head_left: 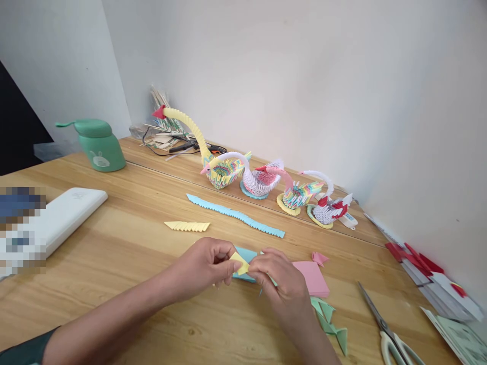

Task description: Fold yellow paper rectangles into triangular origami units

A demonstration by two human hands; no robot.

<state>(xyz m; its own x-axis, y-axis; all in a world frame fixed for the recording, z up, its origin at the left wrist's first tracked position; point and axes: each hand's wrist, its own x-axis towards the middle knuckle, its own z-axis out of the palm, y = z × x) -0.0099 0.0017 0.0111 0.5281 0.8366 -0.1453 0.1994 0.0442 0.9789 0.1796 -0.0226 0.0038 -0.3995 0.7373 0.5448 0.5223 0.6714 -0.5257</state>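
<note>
We hold the yellow paper (239, 263) between our hands, our left hand (211, 263) pinching its left side between thumb and fingers and our right hand (277, 276) pinching its right. Blue paper (247, 256) lies just behind and beneath our fingers. Just right of our right hand are the pink squares (314, 278), with a pink piece (319, 259) at their far corner and green pieces (329, 319) nearer us. Farther right, the scissors (386, 324) lie with their points away from us.

Beyond our left hand lies a yellow strip (187, 226); a longer blue strip (236, 215) stretches beyond both hands. Past that stand four paper swans (258, 182) with bowl-shaped bodies, three on round bases. Behind them at the left are sticks (163, 137), some in clear plastic, and a black tool (186, 147) with a cord.

Far left of our hands, the green bottle (101, 147) has its lid on and a white rabbit picture on its side. Nearer us, the white case (72, 213) bears a faint mark we cannot read; part of it is blurred. At far right are red and white papers (433, 279) and a green printed sheet (462, 337), its print too small to read.
</note>
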